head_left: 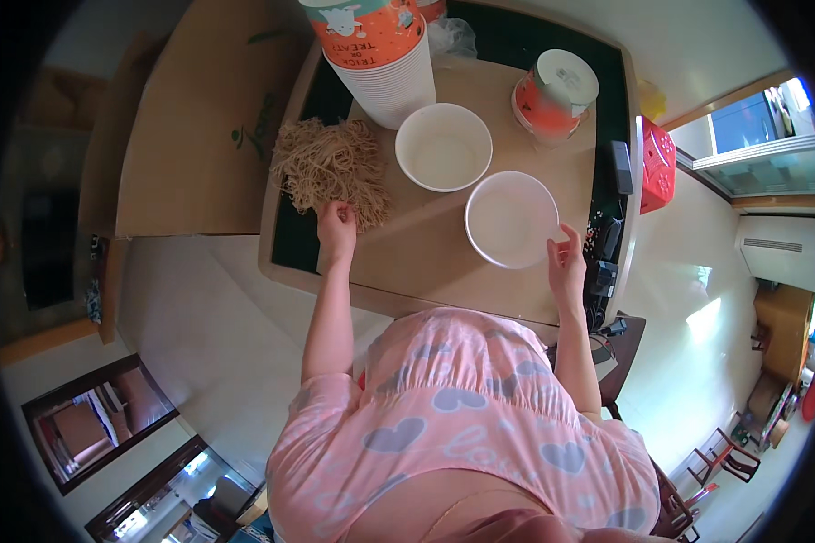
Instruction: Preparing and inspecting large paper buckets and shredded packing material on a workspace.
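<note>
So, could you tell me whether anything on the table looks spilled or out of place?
Yes: the pile of dry noodles lies loose on the table, not in a bowl, under the left hand. One orange paper cup stack lies tipped on its side. Both white bowls sit upright.

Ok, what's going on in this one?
A person in a pink top stands at a small table. Their left hand is on a pile of dry tan noodles, while the right hand touches the rim of the nearer white paper bowl. Both this bowl and the second bowl look empty. A stack of cups stands behind.
</note>
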